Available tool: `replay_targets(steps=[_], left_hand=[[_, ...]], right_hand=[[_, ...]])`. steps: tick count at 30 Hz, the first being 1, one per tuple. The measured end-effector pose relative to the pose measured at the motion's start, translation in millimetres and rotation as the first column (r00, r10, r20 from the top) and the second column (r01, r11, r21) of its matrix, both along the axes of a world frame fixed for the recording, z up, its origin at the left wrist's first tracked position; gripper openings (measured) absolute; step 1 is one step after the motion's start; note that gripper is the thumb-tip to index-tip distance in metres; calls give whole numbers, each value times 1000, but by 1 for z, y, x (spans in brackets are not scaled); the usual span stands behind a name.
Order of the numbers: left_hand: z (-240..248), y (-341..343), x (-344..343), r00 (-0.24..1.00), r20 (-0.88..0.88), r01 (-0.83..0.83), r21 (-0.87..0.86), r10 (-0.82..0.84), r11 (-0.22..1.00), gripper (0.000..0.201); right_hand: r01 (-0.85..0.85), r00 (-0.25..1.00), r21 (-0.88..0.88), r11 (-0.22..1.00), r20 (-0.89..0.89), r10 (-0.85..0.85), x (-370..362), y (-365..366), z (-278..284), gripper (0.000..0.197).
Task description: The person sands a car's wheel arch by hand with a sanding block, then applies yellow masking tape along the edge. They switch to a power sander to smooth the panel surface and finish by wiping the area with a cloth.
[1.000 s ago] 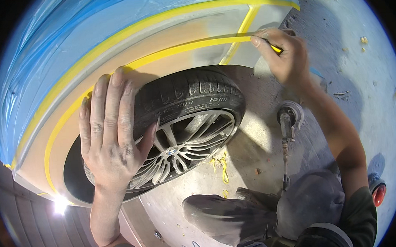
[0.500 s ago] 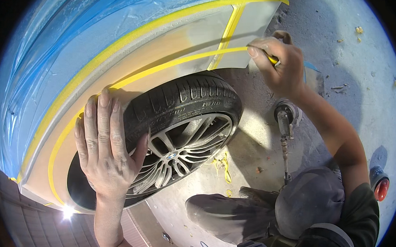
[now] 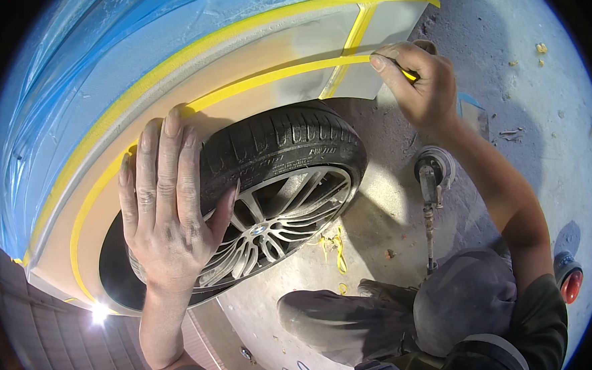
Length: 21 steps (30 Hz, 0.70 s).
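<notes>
A strip of yellow masking tape [image 3: 257, 81] runs along the wheel arch of a sanded, beige and grey car panel [image 3: 236, 62]. My left hand [image 3: 166, 222] lies over the arch edge, fingers stretched out and fingertips on the tape. Pinched between the thumb and fingers of my right hand [image 3: 425, 88] is the tape's far end, beyond the panel's right part; a bit of yellow shows behind the thumb. The strip between my hands is pulled taut and crosses a vertical yellow tape [image 3: 357, 31]. Beneath the arch stands a black tyre [image 3: 273, 136] on a silver spoked rim [image 3: 259, 230].
Blue masking film [image 3: 70, 96] covers the bodywork above. A round sanding tool [image 3: 429, 178] with a hose sits on the concrete floor to the right of the wheel. Crumpled yellow tape scraps [image 3: 340, 251] lie near it. A red-ended object [image 3: 570, 286] stands at far right.
My left hand has slid up and to the right along the arch. My right hand has risen slightly, lifting the taut tape higher against the panel.
</notes>
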<state>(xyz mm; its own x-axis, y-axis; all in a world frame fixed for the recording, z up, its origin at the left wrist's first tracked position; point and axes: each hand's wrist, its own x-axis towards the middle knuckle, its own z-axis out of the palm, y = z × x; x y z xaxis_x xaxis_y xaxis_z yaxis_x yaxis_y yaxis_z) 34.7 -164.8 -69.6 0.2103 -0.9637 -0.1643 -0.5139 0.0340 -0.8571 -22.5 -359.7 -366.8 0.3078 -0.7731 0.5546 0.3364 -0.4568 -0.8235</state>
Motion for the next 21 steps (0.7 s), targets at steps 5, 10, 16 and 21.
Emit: replay_targets(steps=[5, 10, 16, 21], left_hand=[[-6, -7, -1, 999, -31, 16, -3, -16, 1000, 75], [-14, -15, -3, 999, -32, 6, 13, -6, 1000, 75], [-21, -20, 0, 996, -82, 20, 28, -17, 999, 76], [-29, -26, 0, 996, -92, 24, 48, -20, 999, 74]], right_hand=[[-80, 991, 70, 994, -104, 87, -1, 3, -1, 17], [-81, 994, 85, 993, -65, 87, 4, 7, -3, 20], [-106, 991, 108, 989, -70, 113, 7, 11, -5, 22], [-110, 991, 155, 982, -59, 120, 9, 15, -1, 22]])
